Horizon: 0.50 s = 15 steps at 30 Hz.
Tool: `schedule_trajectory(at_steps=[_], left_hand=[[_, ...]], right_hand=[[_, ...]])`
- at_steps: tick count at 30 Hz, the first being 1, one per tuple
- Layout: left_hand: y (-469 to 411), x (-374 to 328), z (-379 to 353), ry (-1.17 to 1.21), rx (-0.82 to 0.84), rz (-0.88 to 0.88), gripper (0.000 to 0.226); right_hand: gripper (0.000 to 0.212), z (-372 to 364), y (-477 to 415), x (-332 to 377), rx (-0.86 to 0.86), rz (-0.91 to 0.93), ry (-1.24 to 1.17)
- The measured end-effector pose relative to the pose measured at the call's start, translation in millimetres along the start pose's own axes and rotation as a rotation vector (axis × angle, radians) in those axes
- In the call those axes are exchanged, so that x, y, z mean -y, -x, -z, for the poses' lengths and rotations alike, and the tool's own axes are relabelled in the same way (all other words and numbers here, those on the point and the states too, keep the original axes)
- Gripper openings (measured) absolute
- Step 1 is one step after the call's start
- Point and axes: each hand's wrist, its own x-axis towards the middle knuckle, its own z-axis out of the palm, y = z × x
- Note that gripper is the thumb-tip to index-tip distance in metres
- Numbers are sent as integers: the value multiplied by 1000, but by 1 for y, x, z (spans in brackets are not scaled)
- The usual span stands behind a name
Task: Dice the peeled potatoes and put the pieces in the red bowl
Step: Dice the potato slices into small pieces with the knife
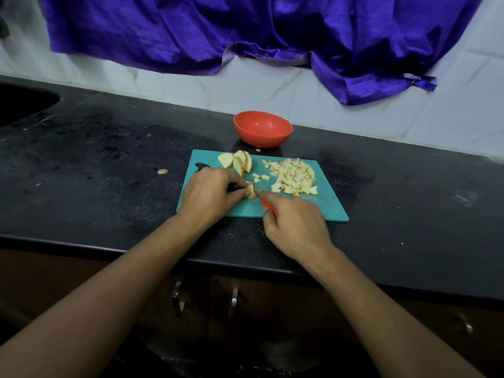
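Head view shows the potato piece [251,193] I am cutting now, near the front left of the blue-green board [327,208]. A big pile of cubes [293,177] lies on the right of the board. A few slices [240,162] wait at the back left. The red bowl [263,129] stands just behind the board on the black worktop [109,159], with nothing in it. So I think the dicing is more than half done, and no pieces are in the bowl yet. My left hand [210,195] pinches the piece from the left. My right hand [294,225] grips the knife [268,205] by its orange handle, just right of the piece.
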Motion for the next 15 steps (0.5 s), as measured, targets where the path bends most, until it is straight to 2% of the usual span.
schedule_trajectory(at_steps=[6,10,15], left_hand=[[3,-3,3,3,-5,-21,26],[5,-4,6,30,27,-47,38],[0,-5,3,-19,33,6,32]], right_hand=[[45,0,-1,-3,5,-20,-46],[44,-1,-2,-4,-5,-28,-74],[44,0,-1,-5,-8,-32,-71]])
